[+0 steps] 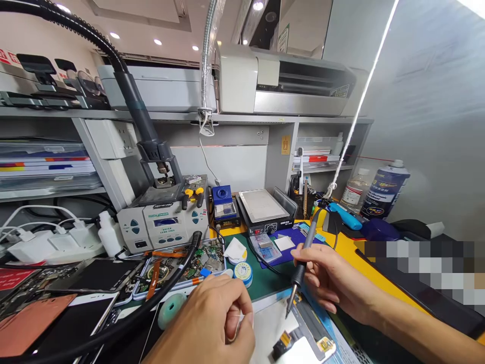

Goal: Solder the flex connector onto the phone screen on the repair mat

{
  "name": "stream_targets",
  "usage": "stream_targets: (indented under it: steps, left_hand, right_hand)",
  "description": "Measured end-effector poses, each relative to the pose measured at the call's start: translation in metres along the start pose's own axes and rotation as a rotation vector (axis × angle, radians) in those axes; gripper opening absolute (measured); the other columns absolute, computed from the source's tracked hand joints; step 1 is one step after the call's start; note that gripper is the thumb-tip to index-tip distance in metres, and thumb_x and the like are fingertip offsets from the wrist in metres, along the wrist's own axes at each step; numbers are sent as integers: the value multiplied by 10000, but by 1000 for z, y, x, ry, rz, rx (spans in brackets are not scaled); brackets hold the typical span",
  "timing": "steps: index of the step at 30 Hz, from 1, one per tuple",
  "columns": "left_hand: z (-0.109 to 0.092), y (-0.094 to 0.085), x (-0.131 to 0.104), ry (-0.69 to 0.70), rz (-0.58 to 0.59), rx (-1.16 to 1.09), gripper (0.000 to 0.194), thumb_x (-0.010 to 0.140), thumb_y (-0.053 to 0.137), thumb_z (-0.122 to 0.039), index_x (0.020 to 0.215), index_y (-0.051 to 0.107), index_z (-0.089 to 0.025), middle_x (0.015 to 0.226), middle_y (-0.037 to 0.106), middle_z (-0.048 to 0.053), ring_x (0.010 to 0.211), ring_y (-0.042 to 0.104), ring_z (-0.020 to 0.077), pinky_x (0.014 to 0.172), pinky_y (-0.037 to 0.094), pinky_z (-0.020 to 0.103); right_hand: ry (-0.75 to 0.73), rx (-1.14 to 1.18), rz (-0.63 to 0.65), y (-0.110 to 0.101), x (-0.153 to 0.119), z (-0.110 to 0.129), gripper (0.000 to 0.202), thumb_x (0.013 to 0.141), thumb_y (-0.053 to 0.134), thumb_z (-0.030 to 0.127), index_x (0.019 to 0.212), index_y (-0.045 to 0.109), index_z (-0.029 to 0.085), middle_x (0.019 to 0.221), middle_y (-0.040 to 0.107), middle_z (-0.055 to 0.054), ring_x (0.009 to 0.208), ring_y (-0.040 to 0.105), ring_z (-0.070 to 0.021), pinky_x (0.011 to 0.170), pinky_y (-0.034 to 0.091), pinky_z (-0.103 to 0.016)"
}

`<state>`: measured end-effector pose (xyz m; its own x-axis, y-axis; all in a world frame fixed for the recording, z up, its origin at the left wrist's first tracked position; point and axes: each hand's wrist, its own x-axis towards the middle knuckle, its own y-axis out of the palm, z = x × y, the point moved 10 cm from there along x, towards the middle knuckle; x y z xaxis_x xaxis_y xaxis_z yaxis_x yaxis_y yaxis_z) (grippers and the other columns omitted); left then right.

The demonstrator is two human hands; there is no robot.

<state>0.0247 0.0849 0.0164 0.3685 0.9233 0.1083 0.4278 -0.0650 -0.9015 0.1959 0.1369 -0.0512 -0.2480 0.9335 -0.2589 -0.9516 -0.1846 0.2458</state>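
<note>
My right hand holds a grey soldering iron like a pen, its tip pointing down just above a white work mat. My left hand is closed, pinching a thin strand of solder wire between thumb and fingers. A small black part with a flex cable lies on the mat below the iron's tip. A solder spool sits just beyond my left hand.
A hot-air rework station with a black hose stands at the left. A hot plate sits behind. A tray of phone boards, dismantled phones, a blue spray can and bottles crowd the bench.
</note>
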Motion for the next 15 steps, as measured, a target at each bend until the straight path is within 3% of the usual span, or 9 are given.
stream_targets:
  steps: [4,7,11,15]
  left_hand:
    - [2,-2,2,-39,3,-29,175,788,495,-80,680,551,-205,633,547,-62,630,516,112,736,401,248]
    - [4,-2,2,-53,11,-53,177,809,492,-96,689,565,-204,647,542,-53,664,531,124,716,389,256]
    - [8,-1,3,-59,23,-77,174,838,469,-161,689,548,-203,644,516,-46,677,524,134,677,370,260]
    - [16,-2,3,-92,36,-124,224,884,417,-261,708,546,-206,653,508,-34,674,491,147,653,353,270]
  right_hand:
    - [12,20,79,5,-3,8,245,817,649,324,634,552,193,392,522,72,244,278,-30,260,349,-134]
    - [27,30,122,7,-6,13,146,827,634,302,743,561,208,536,649,41,259,363,-37,262,379,-138]
    - [8,6,153,9,-8,15,232,884,661,377,771,551,207,598,678,32,258,411,-33,255,386,-130]
    - [-24,-19,172,10,-8,18,236,844,724,312,728,558,190,637,695,22,318,524,-49,312,455,-134]
